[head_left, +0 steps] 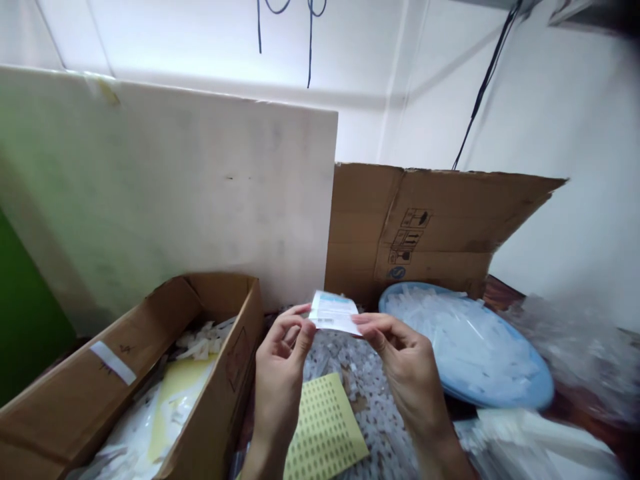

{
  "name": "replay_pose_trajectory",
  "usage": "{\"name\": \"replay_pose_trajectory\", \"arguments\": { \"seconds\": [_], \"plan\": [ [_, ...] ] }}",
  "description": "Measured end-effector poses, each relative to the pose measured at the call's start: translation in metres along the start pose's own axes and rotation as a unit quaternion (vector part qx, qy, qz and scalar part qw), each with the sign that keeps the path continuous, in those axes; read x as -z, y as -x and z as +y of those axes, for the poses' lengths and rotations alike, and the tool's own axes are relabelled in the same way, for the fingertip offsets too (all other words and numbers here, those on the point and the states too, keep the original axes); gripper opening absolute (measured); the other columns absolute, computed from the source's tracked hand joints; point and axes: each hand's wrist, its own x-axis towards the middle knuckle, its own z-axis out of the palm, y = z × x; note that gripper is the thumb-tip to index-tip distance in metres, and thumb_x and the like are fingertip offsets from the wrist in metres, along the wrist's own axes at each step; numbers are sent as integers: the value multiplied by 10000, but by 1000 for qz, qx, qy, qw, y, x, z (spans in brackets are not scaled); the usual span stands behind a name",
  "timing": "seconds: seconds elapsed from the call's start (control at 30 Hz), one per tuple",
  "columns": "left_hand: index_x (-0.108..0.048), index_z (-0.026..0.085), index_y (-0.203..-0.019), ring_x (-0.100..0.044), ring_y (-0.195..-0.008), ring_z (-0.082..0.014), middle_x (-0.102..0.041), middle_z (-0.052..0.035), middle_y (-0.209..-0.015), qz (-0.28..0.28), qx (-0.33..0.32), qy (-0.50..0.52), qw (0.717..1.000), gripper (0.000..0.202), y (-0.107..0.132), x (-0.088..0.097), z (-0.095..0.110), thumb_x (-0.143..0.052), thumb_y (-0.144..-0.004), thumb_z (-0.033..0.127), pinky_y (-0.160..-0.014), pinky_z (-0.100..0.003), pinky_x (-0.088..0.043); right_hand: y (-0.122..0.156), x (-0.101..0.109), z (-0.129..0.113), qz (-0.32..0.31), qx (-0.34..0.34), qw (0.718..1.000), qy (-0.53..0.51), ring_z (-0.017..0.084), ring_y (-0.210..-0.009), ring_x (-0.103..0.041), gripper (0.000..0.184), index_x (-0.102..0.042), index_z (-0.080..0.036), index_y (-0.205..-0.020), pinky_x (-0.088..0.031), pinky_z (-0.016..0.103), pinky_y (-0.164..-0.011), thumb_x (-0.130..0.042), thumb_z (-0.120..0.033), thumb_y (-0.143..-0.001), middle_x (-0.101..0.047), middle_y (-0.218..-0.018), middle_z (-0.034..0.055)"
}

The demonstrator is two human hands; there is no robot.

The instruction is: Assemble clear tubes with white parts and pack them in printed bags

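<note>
Between my two hands is a small white printed card (334, 312) with a light blue band along its top. My left hand (286, 340) pinches its left edge between thumb and fingers. The right edge is pinched by my right hand (400, 350). Below them lies a yellow sheet of small oval stickers (327, 427), partly covered by my left forearm. It rests on a spread of many small translucent pieces (383, 413).
To the left stands an open cardboard box (220, 400) with white scraps and yellow sheets inside. A blue basin (543, 387) of translucent strips is at the right, near blurred clear plastic bags (575, 353). Behind are a white board (200, 187) and a cardboard panel (440, 207).
</note>
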Motion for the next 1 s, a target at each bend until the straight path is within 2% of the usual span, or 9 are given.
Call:
{"name": "replay_pose_trajectory", "arguments": {
  "seconds": [0.07, 0.13, 0.23, 0.4, 0.53, 0.67, 0.73, 0.83, 1.0],
  "plan": [
    [-682, 167, -842, -665, -1231, -316, -570, -118, -1489, 0, 4, 32, 999, 272, 1, -2, 2, -814, -835, 406, -963, -368, -589, 0, -1, 1, 6, 17, 1000, 8, 265, -1017, -697, 221, -788, -238, -791, -539, 362, -911, -771, -434, -891, -777, -1028, 74],
    [-674, 166, -839, -648, -1263, -343, -509, -122, -1556, 3, 14, 57, 998, 273, 3, -4, 2, -822, -830, 395, -996, -413, -582, 1, -2, 1, 21, 38, 999, 30, 269, -1034, -686, 237, -770, -232, -787, -537, 351, -857, -755, -437, -904, -752, -1110, 85],
    [-680, 162, -849, -635, -1279, -363, -535, -142, -1537, -10, 23, 81, 996, 255, 6, -7, -1, -816, -842, 377, -1037, -475, -557, 1, -1, 2, 52, 60, 995, 65, 279, -1095, -664, 245, -761, -228, -808, -523, 341, -811, -729, -441, -925, -671, -1293, 95],
    [-678, 158, -798, -569, -1364, -336, -585, -125, -1496, -7, 32, 84, 996, 221, 7, -11, -12, -810, -853, 325, -1138, -466, -473, -1, 5, 4, 62, 53, 995, 61, 289, -1173, -648, 224, -758, -237, -834, -518, 369, -905, -714, -427, -944, -658, -1309, 81],
    [-679, 151, -786, -649, -1260, -300, -700, -128, -1333, -7, 77, 83, 994, 243, 4, -11, -16, -821, -839, 340, -1098, -418, -511, -3, 9, 13, 27, 27, 999, 26, 289, -1165, -669, 188, -752, -245, -867, -523, 396, -954, -707, -405, -956, -682, -1316, 72],
    [-707, 149, -871, -744, -1011, -231, -784, -92, -1040, -13, 106, 81, 991, 245, 3, -8, -16, -862, -798, 323, -940, -341, -596, -3, 11, 21, 14, 33, 999, 16, 293, -1205, -656, 142, -754, -248, -902, -548, 398, -961, -712, -373, -956, -642, -1396, 73],
    [-714, 151, -894, -749, -941, -200, -786, -69, -959, -12, 97, 75, 992, 247, 3, -7, -17, -872, -791, 311, -897, -303, -603, -3, 12, 23, 7, 40, 999, 14, 293, -1211, -652, 123, -752, -245, -898, -558, 396, -960, -721, -352, -951, -624, -1420, 73],
    [-731, 153, -885, -742, -934, -179, -786, -60, -974, 5, 57, 66, 996, 220, 3, -5, -17, -866, -802, 306, -891, -278, -600, 0, 13, 21, -11, 41, 999, -14, 288, -1216, -653, 94, -752, -245, -880, -557, 390, -978, -741, -319, -938, -640, -1399, 69],
    [-759, 174, -829, -736, -880, -141, -785, -27, -915, 4, 5, 62, 998, 157, 2, 2, -17, -882, -782, 258, -836, -208, -589, 2, 11, 18, -37, 1, 989, -142, 301, -1180, -676, 148, -740, -235, -913, -563, 408, -970, -726, -379, -949, -677, -1343, 89]
  ]
}}
